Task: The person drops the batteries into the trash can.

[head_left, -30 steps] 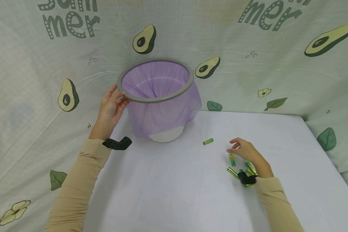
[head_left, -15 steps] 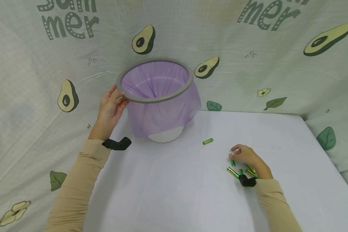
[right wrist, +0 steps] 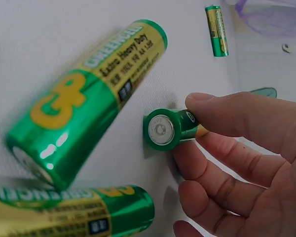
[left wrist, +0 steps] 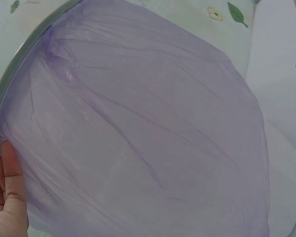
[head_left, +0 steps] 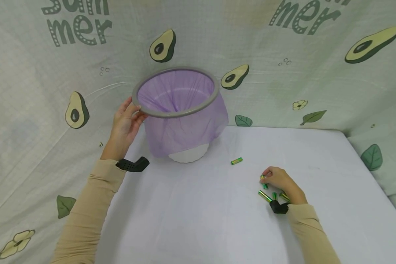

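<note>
With thumb and fingers, my left hand (head_left: 123, 124) grips the grey rim (head_left: 176, 114) of a waste bin (head_left: 189, 154) at its left side. A purple bin liner (head_left: 184, 134) hangs over the bin's outside and hides most of its white wall. My right hand (head_left: 279, 179) pinches a green and gold AA battery (right wrist: 162, 130) between thumb and fingers, low at the table. Beside it in the right wrist view lie another battery (right wrist: 91, 101) and a further battery (right wrist: 108, 210). In the head view, a battery (head_left: 264, 195) lies just in front of the hand.
One battery (head_left: 236, 161) lies apart, between the bin and my right hand. The white table (head_left: 191, 220) ends at a printed cloth backdrop (head_left: 270, 47). A black wrist camera (head_left: 279, 207) partly covers the batteries near my right wrist.
My right hand has come down and slightly toward me onto a battery, and its fingers have closed on it. My left hand keeps its hold on the rim.
</note>
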`<state>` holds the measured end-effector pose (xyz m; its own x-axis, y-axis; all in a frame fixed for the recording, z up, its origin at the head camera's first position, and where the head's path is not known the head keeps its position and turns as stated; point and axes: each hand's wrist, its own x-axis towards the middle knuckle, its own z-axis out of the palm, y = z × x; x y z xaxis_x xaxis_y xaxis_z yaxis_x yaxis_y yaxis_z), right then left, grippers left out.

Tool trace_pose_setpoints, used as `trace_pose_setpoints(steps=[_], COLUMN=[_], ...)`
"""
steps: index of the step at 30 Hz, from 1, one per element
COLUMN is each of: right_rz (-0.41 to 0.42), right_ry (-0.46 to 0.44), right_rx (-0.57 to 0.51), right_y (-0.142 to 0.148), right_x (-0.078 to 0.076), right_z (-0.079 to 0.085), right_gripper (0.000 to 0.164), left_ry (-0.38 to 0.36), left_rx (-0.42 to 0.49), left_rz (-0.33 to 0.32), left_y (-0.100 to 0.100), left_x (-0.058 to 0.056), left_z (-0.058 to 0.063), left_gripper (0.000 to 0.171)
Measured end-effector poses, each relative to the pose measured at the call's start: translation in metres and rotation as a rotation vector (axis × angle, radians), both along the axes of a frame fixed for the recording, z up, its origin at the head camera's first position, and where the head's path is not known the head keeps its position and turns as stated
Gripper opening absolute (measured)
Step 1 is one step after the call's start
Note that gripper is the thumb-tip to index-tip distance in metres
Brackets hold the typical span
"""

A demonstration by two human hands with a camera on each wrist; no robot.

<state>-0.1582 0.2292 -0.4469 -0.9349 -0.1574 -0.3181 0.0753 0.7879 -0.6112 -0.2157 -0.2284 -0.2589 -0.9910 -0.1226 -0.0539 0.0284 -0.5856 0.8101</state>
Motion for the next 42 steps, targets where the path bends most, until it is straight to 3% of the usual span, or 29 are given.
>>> trace_pose_setpoints(steps=[25, 33, 42], right_rz=[0.012, 0.025, 0.018], right_ry=[0.014, 0.076, 0.194], right_rx=[-0.008, -0.054, -0.080], right_y=[0.001, -0.004, -0.017], right_x=[-0.001, -0.005, -0.011], right_z=[0.006, 0.021, 0.052], right_gripper=[0.028, 0.028, 0.031], left_ry=[0.018, 0.031, 0.033], left_rx=[-0.001, -0.030, -0.017], left_rz=[-0.008, -0.007, -0.011], left_y=[-0.001, -0.001, -0.002], left_x=[0.001, 0.001, 0.001], left_z=[-0.001, -0.002, -0.002], left_gripper=[0.075, 0.074, 0.074])
